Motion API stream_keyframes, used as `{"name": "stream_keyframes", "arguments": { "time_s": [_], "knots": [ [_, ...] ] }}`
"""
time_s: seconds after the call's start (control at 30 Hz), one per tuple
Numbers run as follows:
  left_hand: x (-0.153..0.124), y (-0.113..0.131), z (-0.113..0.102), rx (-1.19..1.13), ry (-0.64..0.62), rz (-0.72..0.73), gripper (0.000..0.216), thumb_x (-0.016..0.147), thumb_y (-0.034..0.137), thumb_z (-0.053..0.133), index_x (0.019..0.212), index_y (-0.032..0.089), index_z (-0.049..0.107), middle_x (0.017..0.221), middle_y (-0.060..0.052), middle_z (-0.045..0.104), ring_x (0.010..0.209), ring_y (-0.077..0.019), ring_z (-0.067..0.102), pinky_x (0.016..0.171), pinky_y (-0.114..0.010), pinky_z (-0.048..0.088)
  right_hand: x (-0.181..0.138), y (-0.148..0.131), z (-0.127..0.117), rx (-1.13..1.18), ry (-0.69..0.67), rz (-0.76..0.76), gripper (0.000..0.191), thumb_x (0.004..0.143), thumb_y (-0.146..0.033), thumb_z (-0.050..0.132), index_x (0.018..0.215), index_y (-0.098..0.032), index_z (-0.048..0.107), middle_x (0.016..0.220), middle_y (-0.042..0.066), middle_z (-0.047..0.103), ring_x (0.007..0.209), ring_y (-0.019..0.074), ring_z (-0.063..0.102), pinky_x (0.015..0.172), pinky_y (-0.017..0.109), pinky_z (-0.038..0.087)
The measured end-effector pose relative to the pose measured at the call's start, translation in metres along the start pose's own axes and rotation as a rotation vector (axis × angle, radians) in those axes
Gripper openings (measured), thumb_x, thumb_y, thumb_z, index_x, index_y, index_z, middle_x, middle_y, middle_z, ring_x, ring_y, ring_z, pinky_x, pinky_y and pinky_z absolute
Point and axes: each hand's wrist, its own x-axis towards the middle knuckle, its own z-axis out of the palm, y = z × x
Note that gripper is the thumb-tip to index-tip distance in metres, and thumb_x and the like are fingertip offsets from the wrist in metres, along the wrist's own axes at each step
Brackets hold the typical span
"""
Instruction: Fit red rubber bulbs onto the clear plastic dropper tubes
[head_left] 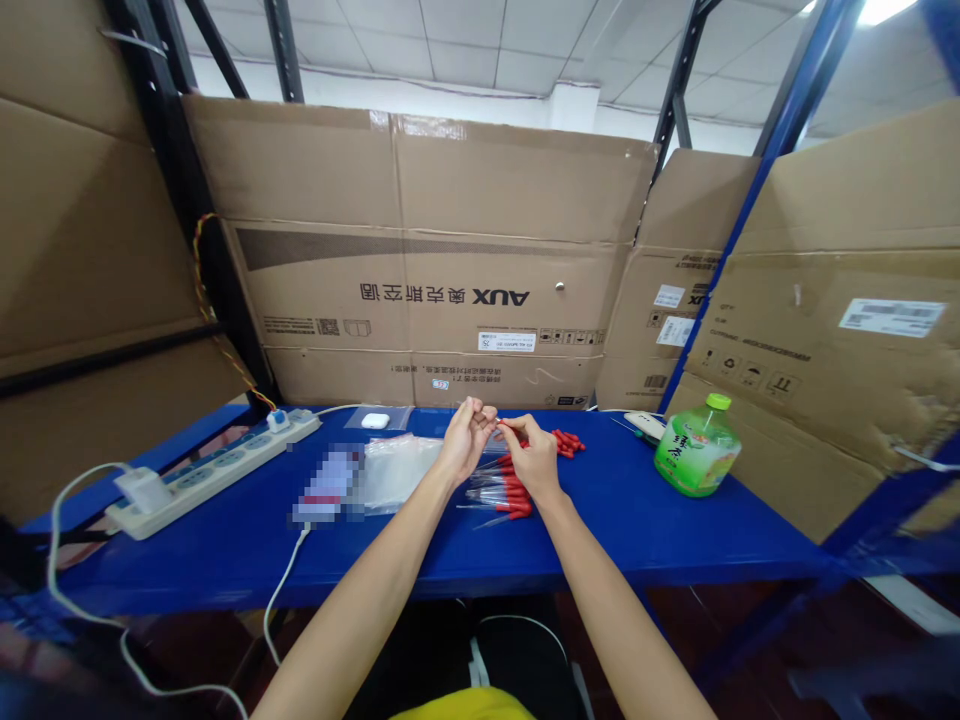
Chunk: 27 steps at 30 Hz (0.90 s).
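Note:
My left hand [465, 438] and my right hand [536, 455] meet above the middle of the blue table [660, 520], fingers pinched together. Between the fingertips runs a thin clear tube with a red cap [508, 424], held by both hands. Just below the hands lies a row of several clear tubes with red caps [501, 492]. Beyond my right hand sits a small pile of loose red caps [568, 442]. Clear plastic bags [394, 468] lie to the left of my left hand.
A white power strip [214, 470] with a plugged charger [142, 490] and cables lies at left. A white earbud case [375, 421] sits at the back. A green drink bottle [699, 445] stands at right. Cardboard boxes [420, 260] wall the table behind and at both sides.

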Motion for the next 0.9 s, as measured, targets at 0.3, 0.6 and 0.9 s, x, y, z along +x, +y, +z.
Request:
{"name": "stream_keyframes", "arguments": {
  "time_s": [0.3,0.6,0.9],
  "knots": [
    [-0.002,0.008,0.005,0.052,-0.074,0.035,0.019,0.095,0.029,0.053,0.080,0.020,0.044,0.069,0.000,0.050,0.068,-0.0138,0.050,0.066,-0.023,0.044,0.000,0.005,0.001,0.087,0.010,0.133,0.016,0.091,-0.036,0.067,0.095,-0.021,0.068,0.087,0.006,0.077,0.075,0.0217,0.075,0.073,0.033,0.060],
    [-0.004,0.015,0.009,0.026,-0.021,-0.097,0.036,0.096,0.047,0.053,0.077,0.021,0.037,0.066,0.003,0.046,0.046,-0.0083,0.034,0.046,-0.020,0.032,0.000,0.008,0.004,0.172,0.060,0.153,0.018,0.086,-0.037,0.072,0.093,-0.020,0.073,0.086,0.006,0.078,0.075,0.0219,0.075,0.074,0.034,0.061],
    [-0.004,0.010,0.011,0.054,-0.039,-0.009,0.040,0.093,0.048,0.061,0.077,0.020,0.037,0.065,0.003,0.046,0.047,-0.0066,0.036,0.048,-0.018,0.033,-0.002,0.006,0.001,0.221,0.100,0.160,0.018,0.083,-0.038,0.074,0.086,-0.020,0.075,0.082,0.005,0.078,0.066,0.0205,0.072,0.064,0.033,0.062]
  ]
}}
